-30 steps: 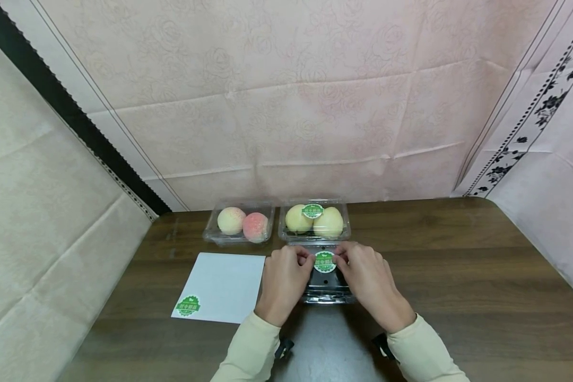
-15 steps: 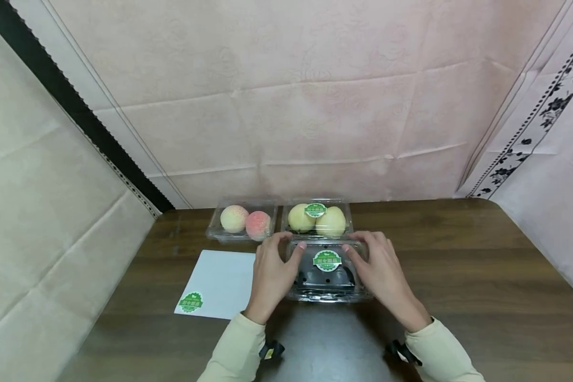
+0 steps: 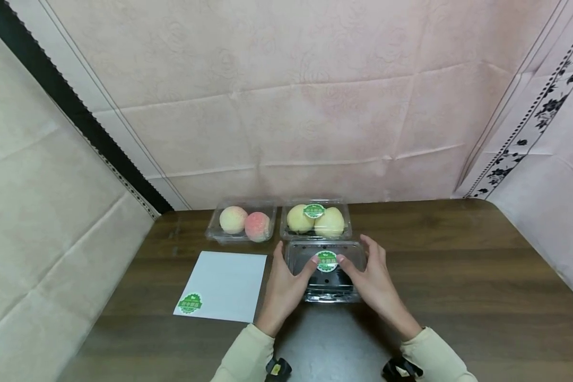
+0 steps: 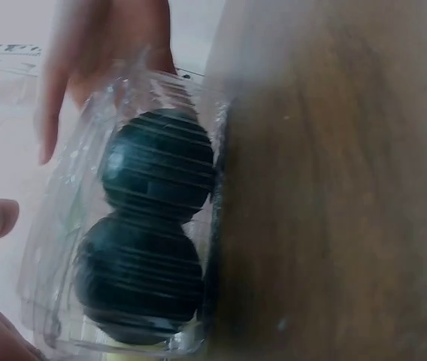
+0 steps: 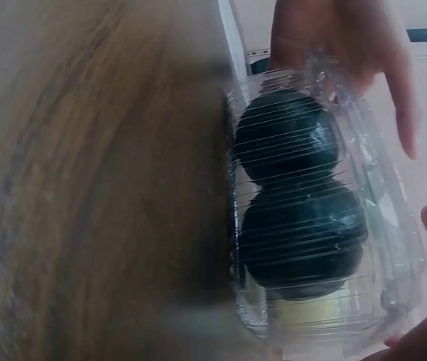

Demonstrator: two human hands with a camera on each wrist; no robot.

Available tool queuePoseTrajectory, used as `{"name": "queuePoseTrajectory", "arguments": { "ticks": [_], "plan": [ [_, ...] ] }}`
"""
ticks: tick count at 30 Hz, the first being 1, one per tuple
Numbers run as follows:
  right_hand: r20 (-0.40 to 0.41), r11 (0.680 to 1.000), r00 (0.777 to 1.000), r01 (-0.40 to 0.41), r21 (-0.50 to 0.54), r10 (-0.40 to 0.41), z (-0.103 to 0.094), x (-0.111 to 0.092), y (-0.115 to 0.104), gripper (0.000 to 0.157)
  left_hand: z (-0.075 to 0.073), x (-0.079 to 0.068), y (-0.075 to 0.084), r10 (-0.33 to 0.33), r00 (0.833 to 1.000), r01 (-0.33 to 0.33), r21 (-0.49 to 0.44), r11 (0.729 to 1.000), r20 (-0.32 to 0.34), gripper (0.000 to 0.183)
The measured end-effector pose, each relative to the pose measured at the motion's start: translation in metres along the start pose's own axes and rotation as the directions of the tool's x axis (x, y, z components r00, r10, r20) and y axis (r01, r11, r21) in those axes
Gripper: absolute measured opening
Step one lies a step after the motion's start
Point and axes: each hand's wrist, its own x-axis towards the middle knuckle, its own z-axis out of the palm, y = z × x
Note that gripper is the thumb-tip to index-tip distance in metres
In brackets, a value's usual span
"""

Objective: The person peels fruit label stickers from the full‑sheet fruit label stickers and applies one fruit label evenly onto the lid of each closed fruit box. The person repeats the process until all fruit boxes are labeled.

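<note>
Head view: a clear clamshell box (image 3: 326, 270) of two dark fruits sits mid-counter (image 3: 458, 276). The left hand (image 3: 286, 284) and right hand (image 3: 370, 281), fingers straight, press thumbs beside its green sticker (image 3: 327, 261); even, flat pressure seems wise. Two fruit boxes (image 3: 277, 220) crowd behind; sticker sheet (image 3: 219, 286) lies left.

Left wrist view: dark fruits (image 4: 149, 226) under ribbed plastic.

Right wrist view: same box (image 5: 311, 203), fingers spread alongside.
</note>
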Motion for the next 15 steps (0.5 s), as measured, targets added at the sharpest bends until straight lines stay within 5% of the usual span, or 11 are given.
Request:
{"name": "queuePoseTrajectory", "arguments": {
  "ticks": [8, 15],
  "plan": [
    [0.013, 0.995, 0.996, -0.09, 0.03, 0.089, 0.008, 0.005, 0.001, 0.11, 0.01, -0.002, 0.003, -0.008, 1.0, 0.01, 0.042, 0.999, -0.029, 0.115],
    [-0.031, 0.995, 0.996, -0.09, -0.043, 0.089, 0.013, 0.01, -0.003, 0.104, 0.012, 0.0, 0.006, -0.014, 0.998, 0.02, 0.131, 0.991, -0.053, 0.11]
  ]
}}
